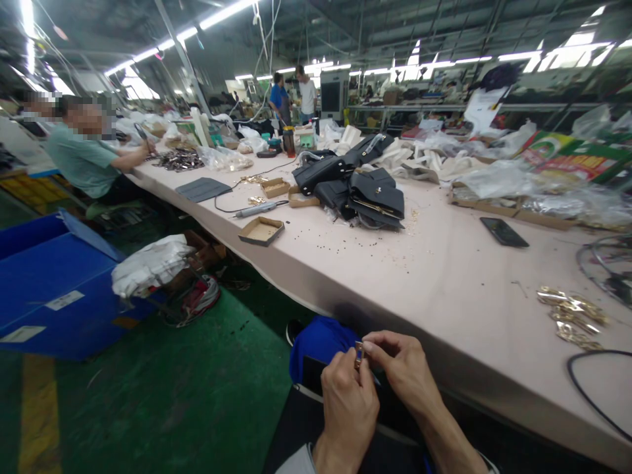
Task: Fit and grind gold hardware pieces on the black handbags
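Above my lap, at the table's near edge, my left hand (349, 398) is closed with its fingers curled around a small gold-coloured metal fitting (359, 354). The fitting looks like a narrow frame and stands up between the two hands. My right hand (403, 370) pinches its upper end between thumb and fingertips. Dark material (296, 428) with a pale edge lies over my lap under the hands. A pile of similar gold-coloured metal fittings (573, 317) lies on the table (444, 276) to the right.
Dark bags (375, 197) lie stacked mid-table, near a shallow cardboard tray (261, 232) and a pen-shaped tool (257, 209). A phone (503, 232) and cables (607, 263) are on the right. A blue bin (59, 283) stands on the floor at left. A co-worker (83, 155) sits farther along.
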Available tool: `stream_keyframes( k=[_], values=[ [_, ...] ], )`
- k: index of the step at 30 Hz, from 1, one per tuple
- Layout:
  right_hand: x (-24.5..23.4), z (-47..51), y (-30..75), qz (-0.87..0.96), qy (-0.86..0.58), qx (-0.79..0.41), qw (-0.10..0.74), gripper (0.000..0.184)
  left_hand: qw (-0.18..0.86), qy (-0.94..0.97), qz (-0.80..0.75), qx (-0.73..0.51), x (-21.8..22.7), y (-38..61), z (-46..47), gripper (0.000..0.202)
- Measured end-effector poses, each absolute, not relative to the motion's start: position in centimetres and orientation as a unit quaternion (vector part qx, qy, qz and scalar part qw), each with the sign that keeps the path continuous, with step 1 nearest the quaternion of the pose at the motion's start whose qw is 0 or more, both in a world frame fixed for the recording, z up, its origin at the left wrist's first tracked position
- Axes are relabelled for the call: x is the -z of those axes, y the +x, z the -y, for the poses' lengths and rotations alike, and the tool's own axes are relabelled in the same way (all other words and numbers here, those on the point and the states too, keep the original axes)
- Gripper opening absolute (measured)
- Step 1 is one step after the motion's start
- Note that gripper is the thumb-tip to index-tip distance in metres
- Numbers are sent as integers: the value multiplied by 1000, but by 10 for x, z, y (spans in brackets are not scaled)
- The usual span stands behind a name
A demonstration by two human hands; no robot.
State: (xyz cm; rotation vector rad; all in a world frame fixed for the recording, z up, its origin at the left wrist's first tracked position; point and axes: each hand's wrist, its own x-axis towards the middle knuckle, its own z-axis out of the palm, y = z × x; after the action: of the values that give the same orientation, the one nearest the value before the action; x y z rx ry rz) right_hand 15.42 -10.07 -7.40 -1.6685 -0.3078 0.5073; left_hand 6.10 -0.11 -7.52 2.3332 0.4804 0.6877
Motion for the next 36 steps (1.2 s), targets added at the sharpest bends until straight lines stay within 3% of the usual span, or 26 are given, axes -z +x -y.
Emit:
stream_keyframes(
  k=[10, 25, 28, 33, 36],
  values=[
    [80, 107, 163, 115, -695, -254, 662, 25, 292, 894, -180, -288, 86, 61, 11, 23],
    [78, 101, 156, 126, -722, -225, 642, 31, 306, 893, -180, -276, 88, 61, 10, 27],
    [79, 100, 154, 127, -729, -210, 639, 31, 368, 876, -184, -253, 83, 58, 3, 30],
    [81, 101, 152, 121, -735, -215, 632, 33, 659, 716, -226, -42, 72, 57, -23, 29],
    [81, 100, 150, 134, -724, -224, 638, 32, 735, 622, -268, -25, 70, 61, -33, 24]
  ],
)
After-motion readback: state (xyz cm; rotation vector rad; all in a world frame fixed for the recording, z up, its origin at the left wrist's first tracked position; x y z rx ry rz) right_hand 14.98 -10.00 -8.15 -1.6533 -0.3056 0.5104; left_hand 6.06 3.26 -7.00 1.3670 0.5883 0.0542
